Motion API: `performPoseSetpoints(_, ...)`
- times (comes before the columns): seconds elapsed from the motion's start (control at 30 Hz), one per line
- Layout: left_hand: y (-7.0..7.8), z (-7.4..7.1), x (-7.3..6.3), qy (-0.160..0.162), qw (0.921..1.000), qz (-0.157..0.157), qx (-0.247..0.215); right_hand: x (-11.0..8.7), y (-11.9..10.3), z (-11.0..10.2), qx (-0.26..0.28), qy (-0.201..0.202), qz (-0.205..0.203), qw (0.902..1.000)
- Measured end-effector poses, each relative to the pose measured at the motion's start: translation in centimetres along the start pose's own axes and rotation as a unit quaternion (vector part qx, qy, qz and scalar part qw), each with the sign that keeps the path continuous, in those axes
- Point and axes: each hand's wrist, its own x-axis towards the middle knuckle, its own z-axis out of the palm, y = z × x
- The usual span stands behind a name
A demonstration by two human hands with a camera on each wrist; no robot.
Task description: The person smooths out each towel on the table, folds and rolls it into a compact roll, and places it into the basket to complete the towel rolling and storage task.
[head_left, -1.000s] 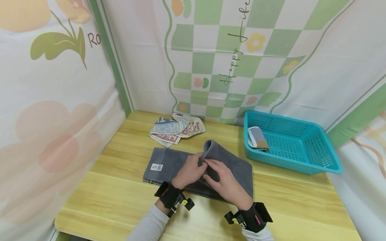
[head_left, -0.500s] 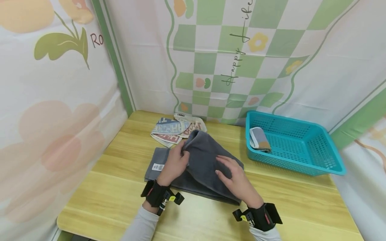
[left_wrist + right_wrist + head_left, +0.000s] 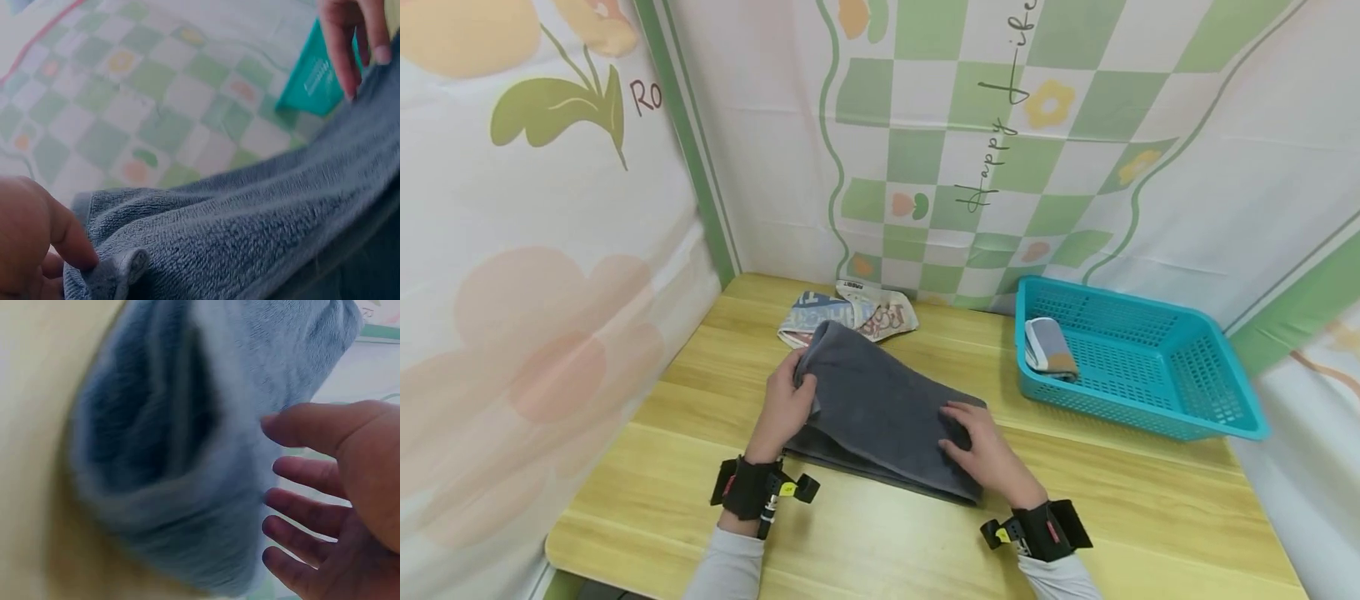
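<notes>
A dark grey towel [image 3: 880, 408] lies folded on the table, its top layer lifted at the left end. My left hand [image 3: 786, 408] pinches that raised corner between thumb and fingers; the left wrist view shows the thumb and fingers on the towel edge [image 3: 119, 269]. Over the towel's right end is my right hand [image 3: 981, 446], fingers loosely spread. In the right wrist view its fingertips [image 3: 272, 497] are at the towel's side, gripping nothing. The towel's white label is hidden from the head view.
Behind the towel lies a patterned cloth [image 3: 887, 312] in blue, red and cream, partly covered by the raised corner. A teal basket [image 3: 1142, 417] stands at the back right with a small folded cloth [image 3: 1051, 346] inside. Printed curtains hang behind the wooden table [image 3: 647, 467].
My left hand has carried the towel's top layer leftward over the labelled end. My right hand has left the fold and shifted right, onto the towel's right part.
</notes>
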Motion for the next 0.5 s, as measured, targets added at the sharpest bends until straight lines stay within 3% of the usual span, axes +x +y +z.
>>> performPoseSetpoints(0.2,-3.4,-0.8,-0.6,-0.025,0.9969,-0.064,0.040,-0.3,0.9,1.2,-0.004,-0.028,0.006,0.9996)
performPoseSetpoints(0.3,-4.7,-0.9,-0.9,-0.019,0.9946,-0.088,0.052,-0.2,1.1,1.2,-0.004,-0.024,0.005,0.9997)
performPoseSetpoints(0.5,-6.2,-0.6,-1.1,0.006,0.9854,-0.099,0.139,-0.1,1.3,1.1,-0.009,-0.020,0.000,0.9998)
